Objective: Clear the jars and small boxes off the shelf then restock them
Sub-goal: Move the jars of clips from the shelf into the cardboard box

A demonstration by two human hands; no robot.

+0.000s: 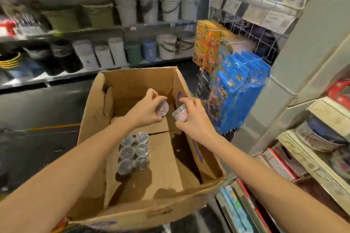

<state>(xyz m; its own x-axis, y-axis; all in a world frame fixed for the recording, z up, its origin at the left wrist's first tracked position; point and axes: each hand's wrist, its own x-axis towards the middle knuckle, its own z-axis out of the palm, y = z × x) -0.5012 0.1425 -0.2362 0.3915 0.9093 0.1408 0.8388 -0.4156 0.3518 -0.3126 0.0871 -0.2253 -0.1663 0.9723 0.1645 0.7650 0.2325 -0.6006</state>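
An open cardboard box [91, 119] stands on the floor below me. Inside it, several small clear jars [134, 154] stand upright in two rows near its left wall. My left hand [145, 109] grips one small clear jar [162, 108], tilted with its lid facing me, above the far part of the box. Just right of it, my right hand [191, 117] holds a second small jar [180, 114] with a red-and-white label. Both held jars hang close together in the air over the box.
Shelves on the right carry flat boxed goods [284, 164] and a stack of bowls [320, 138]. A wire rack with hanging blue packets [238, 89] stands right behind the box. Across the dark aisle floor, shelves hold buckets and bins [121, 51].
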